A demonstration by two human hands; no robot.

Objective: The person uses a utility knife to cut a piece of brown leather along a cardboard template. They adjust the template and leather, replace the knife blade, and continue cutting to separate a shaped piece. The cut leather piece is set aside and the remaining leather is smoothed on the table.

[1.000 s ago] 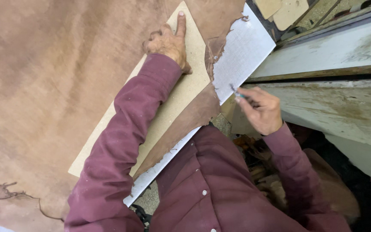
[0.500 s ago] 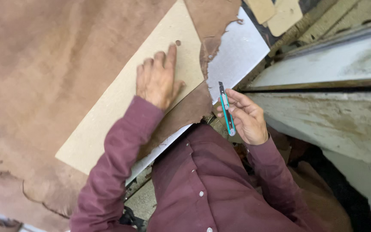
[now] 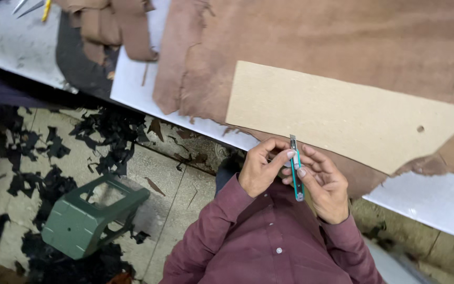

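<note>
A: Both your hands have come off the cardboard template (image 3: 337,113) and now meet at your chest, lower centre of the frame. What are they doing?

B: Your right hand (image 3: 326,184) is curled around the slim green utility knife (image 3: 296,171), which stands nearly upright with its blade tip toward the template's lower edge. Your left hand (image 3: 261,168) pinches the knife near its blade end between thumb and forefinger.

A: And half a second ago?

B: Then your left hand lay flat on the template and only your right held the knife. Now nothing presses the template; it lies loose on the brown leather hide (image 3: 342,47), across the upper right of the frame, 1 small hole near its right point.

A: So cutting is paused?

B: It looks so; I judge you are tending the blade, not cutting.

A: Anything else changed?

B: The view has swung round. The floor now shows at left, with black offcuts (image 3: 101,137) and a green plastic stool (image 3: 88,215). The white cutting board (image 3: 426,197) edges the table at lower right.
</note>
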